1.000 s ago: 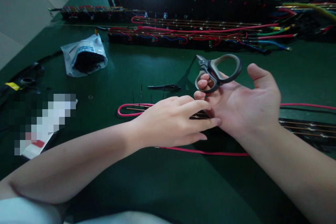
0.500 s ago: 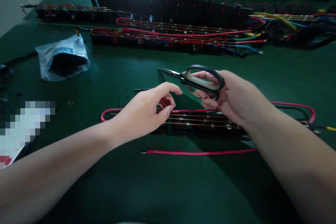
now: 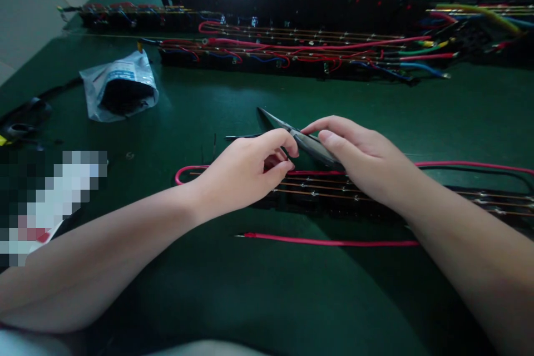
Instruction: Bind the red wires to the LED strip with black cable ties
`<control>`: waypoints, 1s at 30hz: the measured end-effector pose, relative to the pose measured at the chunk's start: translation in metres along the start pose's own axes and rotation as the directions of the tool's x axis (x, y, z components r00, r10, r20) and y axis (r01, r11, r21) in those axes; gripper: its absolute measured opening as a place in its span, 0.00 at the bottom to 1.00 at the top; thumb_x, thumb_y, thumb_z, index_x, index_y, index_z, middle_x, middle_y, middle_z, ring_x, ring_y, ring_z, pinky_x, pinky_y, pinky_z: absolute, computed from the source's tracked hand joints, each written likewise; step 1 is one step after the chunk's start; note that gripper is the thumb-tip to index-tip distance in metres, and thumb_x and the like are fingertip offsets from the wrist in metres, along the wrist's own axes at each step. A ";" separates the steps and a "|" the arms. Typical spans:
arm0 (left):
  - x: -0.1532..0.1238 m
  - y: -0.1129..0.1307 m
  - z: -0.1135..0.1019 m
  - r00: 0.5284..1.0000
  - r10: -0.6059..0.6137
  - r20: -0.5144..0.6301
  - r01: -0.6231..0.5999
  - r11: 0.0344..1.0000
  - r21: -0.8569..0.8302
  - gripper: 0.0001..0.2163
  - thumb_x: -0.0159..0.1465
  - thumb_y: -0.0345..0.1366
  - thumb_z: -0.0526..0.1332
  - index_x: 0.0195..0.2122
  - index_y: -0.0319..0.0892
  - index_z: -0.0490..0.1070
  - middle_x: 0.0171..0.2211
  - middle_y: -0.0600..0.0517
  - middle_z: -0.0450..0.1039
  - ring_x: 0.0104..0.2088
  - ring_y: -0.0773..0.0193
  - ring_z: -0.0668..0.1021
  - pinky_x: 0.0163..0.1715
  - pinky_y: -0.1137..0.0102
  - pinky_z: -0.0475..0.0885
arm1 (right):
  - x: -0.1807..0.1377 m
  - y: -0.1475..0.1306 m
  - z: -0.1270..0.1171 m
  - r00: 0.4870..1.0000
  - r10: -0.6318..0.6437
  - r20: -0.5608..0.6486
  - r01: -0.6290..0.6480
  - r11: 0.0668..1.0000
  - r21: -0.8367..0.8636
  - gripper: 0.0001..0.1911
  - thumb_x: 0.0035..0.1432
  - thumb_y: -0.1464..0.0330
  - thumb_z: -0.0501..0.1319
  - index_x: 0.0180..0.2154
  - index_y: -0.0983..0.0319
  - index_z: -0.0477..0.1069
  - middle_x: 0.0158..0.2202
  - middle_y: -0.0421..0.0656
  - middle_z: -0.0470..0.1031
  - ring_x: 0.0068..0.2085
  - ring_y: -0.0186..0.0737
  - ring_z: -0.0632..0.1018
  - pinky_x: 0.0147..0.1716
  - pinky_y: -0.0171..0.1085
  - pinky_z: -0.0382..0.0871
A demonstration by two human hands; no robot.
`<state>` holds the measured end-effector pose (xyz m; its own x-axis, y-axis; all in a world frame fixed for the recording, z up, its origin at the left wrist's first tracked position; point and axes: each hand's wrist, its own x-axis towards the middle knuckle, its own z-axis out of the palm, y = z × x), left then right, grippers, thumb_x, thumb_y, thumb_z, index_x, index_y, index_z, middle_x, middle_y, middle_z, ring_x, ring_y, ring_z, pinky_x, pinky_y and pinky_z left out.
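Head | right hand clamped on 1 pair of scissors | left hand curled, hold unclear | 1 bag

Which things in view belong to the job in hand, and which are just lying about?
Likely the job:
- scissors, in the right hand
- wired black strip below both hands
- red wire loop along it, by the left hand

Apparently lying about:
- plastic bag with dark contents
- strips at the back
- black tangle, far left
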<state>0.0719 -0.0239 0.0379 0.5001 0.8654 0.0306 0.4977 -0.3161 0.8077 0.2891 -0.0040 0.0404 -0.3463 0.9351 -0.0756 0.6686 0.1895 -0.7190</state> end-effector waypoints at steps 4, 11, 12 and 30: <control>0.000 0.002 0.000 1.000 0.006 -0.018 -0.005 1.000 0.022 0.02 0.67 0.31 0.60 0.40 0.43 0.71 0.38 0.55 0.79 0.39 0.65 0.82 0.40 0.70 0.78 | -0.001 -0.001 0.000 0.998 0.029 0.061 -0.024 0.996 -0.082 0.19 0.67 0.54 0.50 0.49 0.55 0.73 0.25 0.40 0.74 0.27 0.42 0.72 0.25 0.40 0.57; 0.001 0.004 0.000 0.997 0.040 -0.069 -0.038 0.999 0.035 0.04 0.66 0.29 0.59 0.39 0.42 0.71 0.40 0.54 0.78 0.41 0.66 0.80 0.44 0.69 0.77 | 0.003 0.001 -0.006 0.990 0.110 0.093 -0.114 0.993 0.041 0.18 0.64 0.53 0.55 0.49 0.53 0.73 0.32 0.42 0.78 0.30 0.45 0.74 0.27 0.42 0.61; 0.001 0.004 0.000 0.996 0.042 -0.072 -0.039 0.998 0.040 0.04 0.66 0.29 0.58 0.40 0.42 0.71 0.40 0.53 0.77 0.41 0.66 0.80 0.44 0.69 0.77 | 0.003 0.002 -0.005 0.988 0.120 0.092 -0.125 0.991 0.049 0.18 0.64 0.53 0.56 0.49 0.53 0.73 0.32 0.42 0.79 0.30 0.45 0.74 0.27 0.42 0.61; 0.004 0.003 -0.001 0.999 -0.035 -0.008 0.036 0.995 0.088 0.05 0.70 0.33 0.57 0.36 0.43 0.68 0.33 0.56 0.76 0.34 0.67 0.78 0.30 0.73 0.70 | 0.009 0.015 -0.005 0.999 -0.028 -0.028 0.010 0.861 -0.508 0.21 0.62 0.62 0.57 0.55 0.58 0.70 0.35 0.48 0.79 0.28 0.45 0.75 0.22 0.39 0.60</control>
<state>0.0744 -0.0214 0.0410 0.4769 0.8790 0.0065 0.5756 -0.3178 0.7534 0.2991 0.0086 0.0324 -0.3461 0.9375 -0.0358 0.9068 0.3244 -0.2692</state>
